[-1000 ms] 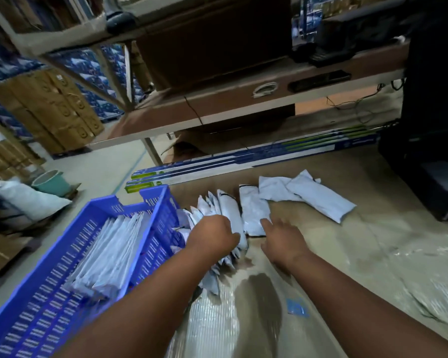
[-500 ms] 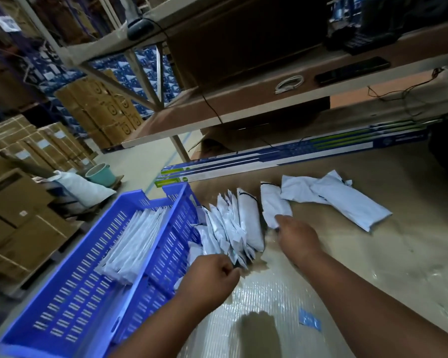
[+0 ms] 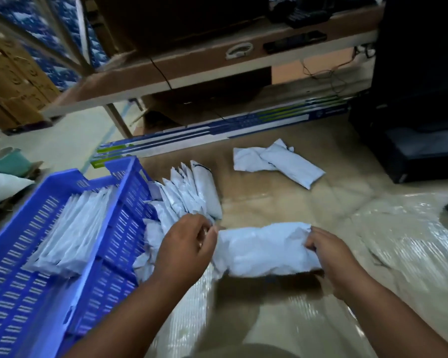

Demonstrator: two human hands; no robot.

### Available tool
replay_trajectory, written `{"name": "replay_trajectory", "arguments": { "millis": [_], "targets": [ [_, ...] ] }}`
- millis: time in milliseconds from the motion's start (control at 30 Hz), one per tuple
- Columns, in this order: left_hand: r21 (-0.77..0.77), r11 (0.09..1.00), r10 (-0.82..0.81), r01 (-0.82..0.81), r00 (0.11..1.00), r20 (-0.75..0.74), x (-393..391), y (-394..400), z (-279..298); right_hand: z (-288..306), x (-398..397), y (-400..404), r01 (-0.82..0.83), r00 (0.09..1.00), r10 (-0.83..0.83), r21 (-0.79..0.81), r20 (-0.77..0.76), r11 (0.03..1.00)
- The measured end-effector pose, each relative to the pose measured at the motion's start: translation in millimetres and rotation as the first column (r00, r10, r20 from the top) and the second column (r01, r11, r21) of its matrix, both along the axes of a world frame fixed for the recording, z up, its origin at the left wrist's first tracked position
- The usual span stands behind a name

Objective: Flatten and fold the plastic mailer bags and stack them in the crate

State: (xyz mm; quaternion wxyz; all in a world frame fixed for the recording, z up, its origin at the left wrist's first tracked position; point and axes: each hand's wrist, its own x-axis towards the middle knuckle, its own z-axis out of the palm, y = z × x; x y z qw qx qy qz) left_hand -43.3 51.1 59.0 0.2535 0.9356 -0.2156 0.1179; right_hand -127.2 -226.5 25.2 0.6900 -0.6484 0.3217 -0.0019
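A crumpled white mailer bag point(image 3: 263, 250) lies crosswise in front of me on the table. My left hand point(image 3: 185, 250) pinches its left end and my right hand point(image 3: 330, 257) grips its right end. A blue plastic crate point(image 3: 109, 275) stands at the left with a row of folded white bags point(image 3: 70, 228) inside. Against the crate's right wall leans a fan of several folded bags point(image 3: 192, 192). Two more loose bags point(image 3: 277, 161) lie farther back on the table.
Long blue and green boxes point(image 3: 217, 130) lie along the table's far edge under a wooden shelf point(image 3: 192, 68). A black machine point(image 3: 411, 112) stands at the right. Shiny plastic sheeting point(image 3: 398, 241) covers the near table. Cardboard cartons point(image 3: 13, 81) are stacked at the far left.
My right hand has drawn one bag from the far group toward me. My left hand left the leaning bags and took hold of its other end.
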Motion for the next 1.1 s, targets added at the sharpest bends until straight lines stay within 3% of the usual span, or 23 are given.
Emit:
{"name": "replay_trajectory", "arguments": {
  "millis": [133,200,267,367,467,533,600,800,967,1100],
  "targets": [
    [0.022,0.998,-0.055,0.055,0.998,-0.018,-7.7,6.8,-34.9,-18.1,-16.4,40.2,-0.201,0.973,0.17,-0.216,-0.154,0.955],
    [0.059,0.992,-0.109,0.11,0.994,-0.022,-15.7,13.3,-55.8,-29.3,-26.2,58.4,-0.319,0.941,0.246,-0.371,-0.231,0.872],
    [0.119,0.967,-0.225,0.226,0.974,-0.024,-28.6,21.2,-77.6,-37.7,-39.2,66.5,-0.423,0.905,0.281,-0.595,-0.319,0.684],
    [0.203,0.927,-0.319,0.316,0.948,-0.018,-48.4,31.6,-98.6,-42.2,-52.5,64.8,-0.309,0.928,0.305,-0.9,-0.214,0.308],
    [0.266,0.908,-0.343,0.324,0.939,0.03,-61.7,33.4,-111.4,-46.2,-44.5,72.3,-0.187,0.838,0.538,-0.974,-0.091,0.127],
    [0.365,0.874,-0.348,0.321,0.938,0.009,-68.4,28.3,-117.4,-60.5,-31.3,85.2,-0.253,0.729,0.651,-0.967,-0.213,-0.033],
    [0.44,0.841,-0.334,0.315,0.942,-0.037,-74.9,22.5,-123.1,-80.9,-25.2,94.3,-0.333,0.669,0.663,-0.933,-0.336,-0.136],
    [0.444,0.817,-0.39,0.367,0.92,-0.042,-74.6,30.4,-134.6,-100.3,-36.3,92.2,-0.387,0.688,0.623,-0.915,-0.371,-0.118],
    [0.502,0.755,-0.466,0.421,0.884,-0.041,-45.3,41.5,-129.0,-100.3,-39.4,91.1,-0.475,0.713,0.574,-0.88,-0.402,-0.026],
    [0.517,0.757,-0.41,0.399,0.907,-0.099,-41.5,49.9,-125.8,-85.0,-34.5,83.5,-0.438,0.797,0.498,-0.895,-0.342,0.087]
  ]
}}
